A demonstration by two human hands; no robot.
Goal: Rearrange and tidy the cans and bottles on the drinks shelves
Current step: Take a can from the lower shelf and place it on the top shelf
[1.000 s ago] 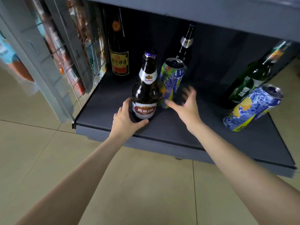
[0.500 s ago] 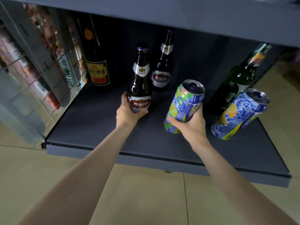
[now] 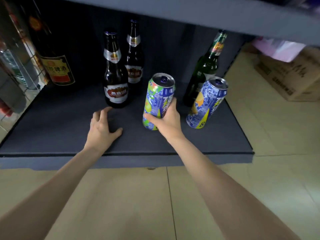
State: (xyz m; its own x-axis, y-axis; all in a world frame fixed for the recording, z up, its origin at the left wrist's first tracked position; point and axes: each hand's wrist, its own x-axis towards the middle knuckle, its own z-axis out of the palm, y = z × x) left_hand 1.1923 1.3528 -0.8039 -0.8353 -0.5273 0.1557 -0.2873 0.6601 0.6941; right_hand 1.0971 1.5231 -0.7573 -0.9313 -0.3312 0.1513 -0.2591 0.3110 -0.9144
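**Green can still up in the air, tight spot to land it**

Our right hand (image 3: pixel 168 118) grips the green can (image 3: pixel 158 101) low down, tilted, above the shelf (image 3: pixel 60 134) between the front brown bottle (image 3: pixel 115 75) and the blue can (image 3: pixel 207 103). Left hand (image 3: pixel 102 129) is open, holding nothing, just short of that bottle. We reckon a tilted set-down could tip it — or clip the blue can into the green bottle (image 3: pixel 204 70) behind

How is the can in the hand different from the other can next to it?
The green can has lime-green patches; the yellow can has yellow lemon ones. The right hand grips the green can; nothing holds the yellow can, which stands on the shelf. Both are tall, blue-patterned and have blue tabs.
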